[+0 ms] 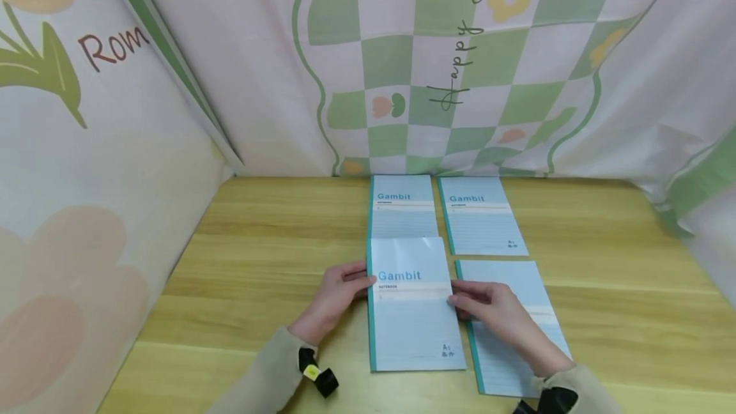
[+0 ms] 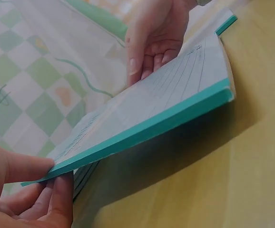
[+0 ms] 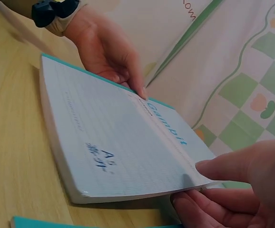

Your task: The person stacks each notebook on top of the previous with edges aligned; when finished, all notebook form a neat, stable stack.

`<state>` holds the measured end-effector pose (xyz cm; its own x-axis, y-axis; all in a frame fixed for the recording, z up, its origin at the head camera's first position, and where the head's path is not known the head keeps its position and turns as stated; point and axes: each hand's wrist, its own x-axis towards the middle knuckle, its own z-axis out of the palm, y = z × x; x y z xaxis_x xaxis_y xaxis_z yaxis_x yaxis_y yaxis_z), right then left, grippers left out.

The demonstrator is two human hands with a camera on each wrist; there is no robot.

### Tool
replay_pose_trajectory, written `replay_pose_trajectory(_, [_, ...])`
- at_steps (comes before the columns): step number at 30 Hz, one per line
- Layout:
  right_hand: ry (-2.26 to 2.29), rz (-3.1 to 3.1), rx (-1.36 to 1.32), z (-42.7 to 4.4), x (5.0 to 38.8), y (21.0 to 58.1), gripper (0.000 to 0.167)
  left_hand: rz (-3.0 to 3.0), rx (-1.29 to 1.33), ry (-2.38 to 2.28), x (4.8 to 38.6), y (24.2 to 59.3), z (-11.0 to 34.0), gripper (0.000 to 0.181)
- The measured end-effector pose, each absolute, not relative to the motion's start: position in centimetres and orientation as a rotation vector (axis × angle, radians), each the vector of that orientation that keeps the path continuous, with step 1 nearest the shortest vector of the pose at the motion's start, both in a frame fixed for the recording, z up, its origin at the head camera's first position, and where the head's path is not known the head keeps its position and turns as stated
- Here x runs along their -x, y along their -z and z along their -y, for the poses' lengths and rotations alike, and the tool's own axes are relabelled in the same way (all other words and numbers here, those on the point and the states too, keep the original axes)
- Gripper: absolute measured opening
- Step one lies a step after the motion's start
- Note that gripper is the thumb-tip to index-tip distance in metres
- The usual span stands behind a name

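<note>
A light-blue "Gambit" notebook (image 1: pixel 411 324) with a teal spine is held between both hands, its cover facing up. My left hand (image 1: pixel 335 299) pinches the spine edge, thumb on top and fingers underneath. On the opposite edge, my right hand (image 1: pixel 497 312) pinches it the same way. In the left wrist view the near end of the notebook (image 2: pixel 175 88) is raised off the table, with a shadow below. Its far end overlaps another such notebook (image 1: pixel 400 219) behind it. Below my right forearm lies a third notebook (image 1: pixel 506 363), partly covered by that hand.
One more matching notebook (image 1: pixel 483 216) lies at the back right, beside the curtain. The wooden table (image 1: pixel 259 229) meets a checkered curtain (image 1: pixel 437 69) along its back edge and a printed cloth (image 1: pixel 144 177) at the left.
</note>
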<state>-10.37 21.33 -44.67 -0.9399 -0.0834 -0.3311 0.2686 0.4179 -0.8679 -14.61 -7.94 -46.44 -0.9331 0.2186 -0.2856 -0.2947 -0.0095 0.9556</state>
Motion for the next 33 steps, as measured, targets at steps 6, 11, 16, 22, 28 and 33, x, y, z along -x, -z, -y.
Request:
replay_pose_trajectory(6, [1.524,-2.348,-0.166,-21.2,10.5,44.9,0.051,-1.909,0.127,-2.047,15.8,46.4,8.1,0.043])
replay_pose_trajectory(11, [1.53,-2.358,-0.161,-21.0,10.6,44.9,0.048,-1.909,0.137,-2.07,16.6,45.9,8.1,0.041])
replay_pose_trajectory(16, [1.552,-2.37,-0.146,-21.0,10.7,44.9,0.048,-1.899,0.143,-2.128,17.4,45.8,8.0,0.043])
replay_pose_trajectory(22, [1.627,-2.359,-0.127,-21.0,11.2,45.0,0.047,-1.901,0.129,-2.176,18.1,45.8,7.9,0.044])
replay_pose_trajectory(28, [1.716,-2.334,-0.125,-21.2,11.9,44.7,0.049,-1.875,0.126,-2.194,18.4,45.8,7.9,0.045])
replay_pose_trajectory(33, [1.772,-2.333,-0.12,-21.2,12.7,44.4,0.05,-1.883,0.107,-2.165,18.1,46.0,7.9,0.042])
